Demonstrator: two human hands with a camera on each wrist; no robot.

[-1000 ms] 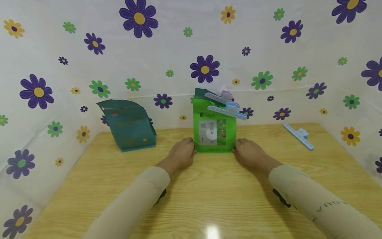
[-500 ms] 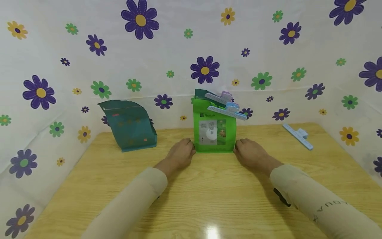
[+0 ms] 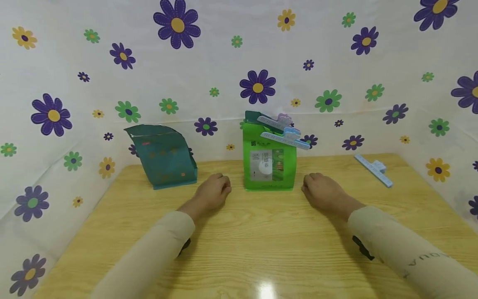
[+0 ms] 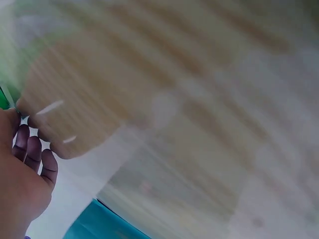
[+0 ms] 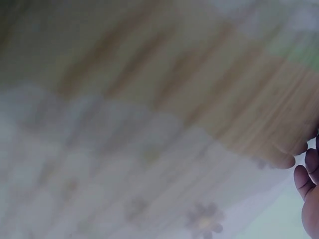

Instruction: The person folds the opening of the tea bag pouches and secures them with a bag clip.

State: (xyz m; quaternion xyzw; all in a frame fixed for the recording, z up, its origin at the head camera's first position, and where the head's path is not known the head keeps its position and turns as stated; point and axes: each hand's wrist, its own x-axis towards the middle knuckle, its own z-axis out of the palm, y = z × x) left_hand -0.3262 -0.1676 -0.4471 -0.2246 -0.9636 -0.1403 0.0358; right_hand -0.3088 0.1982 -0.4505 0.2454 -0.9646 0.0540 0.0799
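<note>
A bright green tea bag (image 3: 269,168) stands upright at the middle of the table, a light blue bag clip (image 3: 285,139) across its top. Behind it shows the top of a dark green bag (image 3: 252,116) with a pale purple clip (image 3: 275,123); the rest is hidden. My left hand (image 3: 212,191) rests on the table left of the green bag, apart from it, fingers loosely curled and holding nothing. To the right of that bag my right hand (image 3: 324,192) also lies apart from it, fingers loosely bent. The wrist views show only parts of the hands.
A teal bag (image 3: 166,160) leans at the back left, its top edge without a clip. Another light blue clip (image 3: 374,170) lies on the wooden table (image 3: 261,241) at the back right. A flower-patterned cloth (image 3: 209,62) encloses the back and sides.
Both hands have let go of the green bag's lower sides and drawn outward, the left hand to the left, the right hand to the right. The bag stays standing in place.
</note>
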